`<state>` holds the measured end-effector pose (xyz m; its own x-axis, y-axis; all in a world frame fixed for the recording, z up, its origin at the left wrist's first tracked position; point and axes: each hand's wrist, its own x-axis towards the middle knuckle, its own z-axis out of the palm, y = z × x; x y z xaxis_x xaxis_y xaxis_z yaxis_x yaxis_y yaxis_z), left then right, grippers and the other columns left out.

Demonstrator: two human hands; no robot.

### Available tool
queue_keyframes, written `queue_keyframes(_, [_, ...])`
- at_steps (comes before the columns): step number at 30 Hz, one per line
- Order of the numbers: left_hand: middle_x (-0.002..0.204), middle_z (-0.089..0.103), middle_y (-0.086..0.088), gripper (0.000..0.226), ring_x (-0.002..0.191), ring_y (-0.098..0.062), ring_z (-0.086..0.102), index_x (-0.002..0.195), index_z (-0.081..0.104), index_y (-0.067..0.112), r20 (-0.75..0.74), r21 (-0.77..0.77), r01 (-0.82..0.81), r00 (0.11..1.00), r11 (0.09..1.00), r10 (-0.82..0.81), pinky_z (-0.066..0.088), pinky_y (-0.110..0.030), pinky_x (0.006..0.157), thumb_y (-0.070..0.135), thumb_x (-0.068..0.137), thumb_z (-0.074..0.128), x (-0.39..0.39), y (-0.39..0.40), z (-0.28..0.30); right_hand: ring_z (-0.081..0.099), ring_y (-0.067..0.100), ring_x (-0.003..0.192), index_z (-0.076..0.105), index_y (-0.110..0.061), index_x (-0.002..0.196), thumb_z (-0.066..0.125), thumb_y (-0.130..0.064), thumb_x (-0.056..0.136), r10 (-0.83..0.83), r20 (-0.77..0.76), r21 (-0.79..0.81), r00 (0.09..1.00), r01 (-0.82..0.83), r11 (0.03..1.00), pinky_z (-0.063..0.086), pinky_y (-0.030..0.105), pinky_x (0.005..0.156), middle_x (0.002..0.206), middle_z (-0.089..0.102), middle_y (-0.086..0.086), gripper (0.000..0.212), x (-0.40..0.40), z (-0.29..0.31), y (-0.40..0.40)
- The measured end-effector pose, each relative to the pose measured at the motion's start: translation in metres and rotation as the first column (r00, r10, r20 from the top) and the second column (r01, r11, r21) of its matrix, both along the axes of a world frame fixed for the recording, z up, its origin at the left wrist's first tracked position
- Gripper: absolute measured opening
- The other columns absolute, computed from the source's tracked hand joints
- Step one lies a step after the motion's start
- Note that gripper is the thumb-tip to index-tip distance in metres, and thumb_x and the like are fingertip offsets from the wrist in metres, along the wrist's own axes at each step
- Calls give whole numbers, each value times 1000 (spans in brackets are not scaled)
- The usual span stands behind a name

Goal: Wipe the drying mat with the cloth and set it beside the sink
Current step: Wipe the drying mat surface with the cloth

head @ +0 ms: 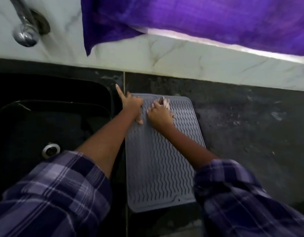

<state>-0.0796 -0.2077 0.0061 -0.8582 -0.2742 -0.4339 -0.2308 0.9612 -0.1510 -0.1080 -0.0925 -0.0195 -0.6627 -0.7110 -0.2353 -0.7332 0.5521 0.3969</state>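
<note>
A grey drying mat (pixel 158 161) with wavy ribs lies flat on the dark counter, just right of the black sink (pixel 45 120). My left hand (pixel 131 106) presses on the mat's far left corner, index finger stretched out toward the sink rim. My right hand (pixel 159 113) is on the far end of the mat and grips a small pale cloth (pixel 164 101), most of it hidden under my fingers.
A chrome tap (pixel 25 29) sticks out of the marble wall above the sink. A purple towel (pixel 199 19) hangs over the ledge at the back. The sink drain (pixel 51 149) shows at the bottom. Dark speckled counter (pixel 250 120) extends to the right of the mat.
</note>
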Motion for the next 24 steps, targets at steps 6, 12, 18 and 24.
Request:
queue_keyframes(6, [150,43,-1,91,149,-32,10,142,42,26,-62,-68,55,996,996,-59,-5,-78,104,66,66,70,16,9,1,41,41,130,51,-2,128,62,-15,85,-19,351,169,936,-43,985,43,58,99,141,40,27,46,101,14,90])
queue_keyframes(12, [152,39,-1,82,150,-32,-1,136,49,26,-53,14,9,999,1000,-9,-5,-79,103,65,67,70,61,34,3,58,27,109,64,-11,111,54,-26,92,-224,334,-173,916,293,940,45,36,90,115,64,11,27,10,57,42])
queue_keyframes(18, [163,5,1,114,147,-40,-15,152,17,23,61,7,49,997,999,-49,-6,-77,105,67,63,72,87,45,-1,39,35,133,54,-1,127,41,-13,96,-218,197,-156,956,250,956,31,46,112,134,54,20,35,51,3,36])
queue_keyframes(24, [160,19,-4,104,147,-41,-11,146,33,20,51,-94,67,997,993,-62,-5,-77,105,69,63,71,94,56,4,32,39,136,44,-1,135,50,-20,92,-100,241,214,965,48,976,33,53,110,145,37,24,47,167,4,129])
